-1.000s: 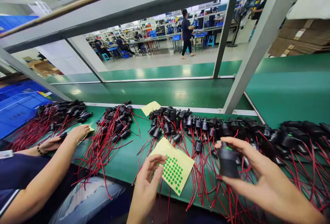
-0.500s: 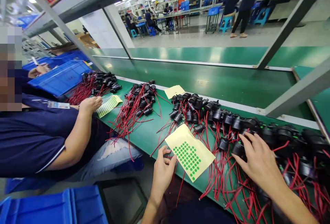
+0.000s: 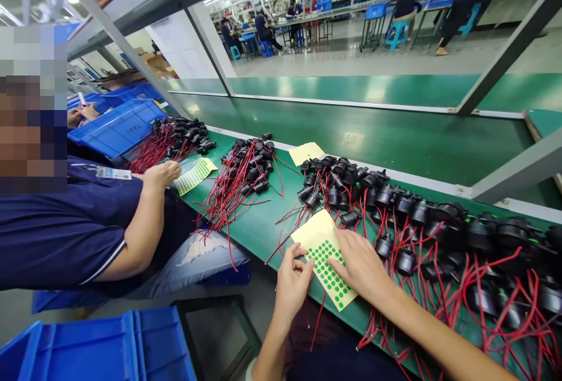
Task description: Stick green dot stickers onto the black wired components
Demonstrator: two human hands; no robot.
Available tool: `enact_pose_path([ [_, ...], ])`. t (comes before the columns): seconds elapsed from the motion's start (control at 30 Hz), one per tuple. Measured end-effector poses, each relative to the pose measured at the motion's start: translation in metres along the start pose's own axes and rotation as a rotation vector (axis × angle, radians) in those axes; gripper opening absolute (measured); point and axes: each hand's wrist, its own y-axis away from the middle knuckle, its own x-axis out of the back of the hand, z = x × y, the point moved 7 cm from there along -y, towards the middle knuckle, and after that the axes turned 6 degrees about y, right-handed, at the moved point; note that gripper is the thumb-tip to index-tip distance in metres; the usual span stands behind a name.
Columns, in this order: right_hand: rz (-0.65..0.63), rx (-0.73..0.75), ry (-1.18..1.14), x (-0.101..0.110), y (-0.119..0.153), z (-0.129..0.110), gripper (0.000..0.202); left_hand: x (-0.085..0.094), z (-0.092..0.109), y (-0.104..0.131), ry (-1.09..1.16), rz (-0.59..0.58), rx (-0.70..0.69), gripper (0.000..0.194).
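Observation:
A pale yellow sheet of round green stickers (image 3: 319, 226) lies tilted at the near edge of the green bench. My left hand (image 3: 293, 278) pinches its left edge between thumb and fingers. Across the sheet's right side lies my right hand (image 3: 360, 264), its thumb over the green dots and apart from its fingers, which reach toward the upper right edge. Whether a sticker is at its fingertips cannot be made out. Just right of it stand black cylindrical parts with red wires (image 3: 405, 259), in a long row; some carry green dots.
Another pile of wired black parts (image 3: 252, 161) sits to the left, and a second yellow sheet (image 3: 306, 153) behind. A co-worker's hand (image 3: 163, 175) is beside another sticker sheet (image 3: 195, 176). Blue bins (image 3: 90, 346) stand low at left. A slanted metal post (image 3: 518, 164) rises at right.
My right hand has moved left from the black parts onto the sticker sheet. My left hand keeps its hold on the sheet. The whole view has shifted slightly.

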Motion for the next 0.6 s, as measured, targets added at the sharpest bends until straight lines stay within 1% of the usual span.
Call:
enact_pose_path([
  [0.07, -0.02, -0.027, -0.036, -0.006, -0.001, 0.001, 0.044, -0.002, -0.001, 0.002, 0.027, -0.021, 0.008, 0.042],
  [0.13, -0.034, -0.058, -0.085, -0.005, -0.001, 0.002, 0.04, -0.003, -0.001, 0.004, 0.066, -0.032, 0.01, 0.041],
  [0.17, -0.039, -0.073, -0.116, -0.003, -0.001, 0.003, 0.038, -0.001, 0.0, 0.005, 0.094, -0.012, 0.003, 0.041],
  [0.27, -0.055, -0.102, -0.232, 0.014, -0.002, 0.005, 0.033, 0.009, 0.004, 0.01, 0.214, 0.144, -0.034, 0.046],
  [0.3, -0.058, -0.102, -0.273, 0.021, -0.003, 0.005, 0.031, 0.009, 0.005, 0.013, 0.278, 0.17, -0.038, 0.048],
  [0.33, -0.058, -0.096, -0.31, 0.029, -0.004, 0.004, 0.03, 0.007, 0.006, 0.016, 0.359, 0.161, -0.029, 0.05],
  [0.37, -0.056, -0.086, -0.34, 0.037, -0.005, 0.003, 0.029, 0.001, 0.007, 0.018, 0.46, 0.115, -0.003, 0.051],
  [0.43, -0.043, -0.053, -0.376, 0.052, -0.007, 0.0, 0.026, -0.016, 0.011, 0.024, 0.669, -0.024, 0.081, 0.05],
  [0.5, 0.006, -0.021, -0.369, 0.066, -0.007, -0.005, 0.025, -0.031, 0.018, 0.03, 0.811, -0.108, 0.152, 0.05],
  [0.53, 0.05, -0.013, -0.353, 0.072, -0.006, -0.008, 0.024, -0.036, 0.023, 0.032, 0.848, -0.119, 0.166, 0.05],
  [0.6, 0.161, -0.001, -0.31, 0.084, 0.0, -0.014, 0.023, -0.041, 0.033, 0.033, 0.882, -0.097, 0.14, 0.051],
])
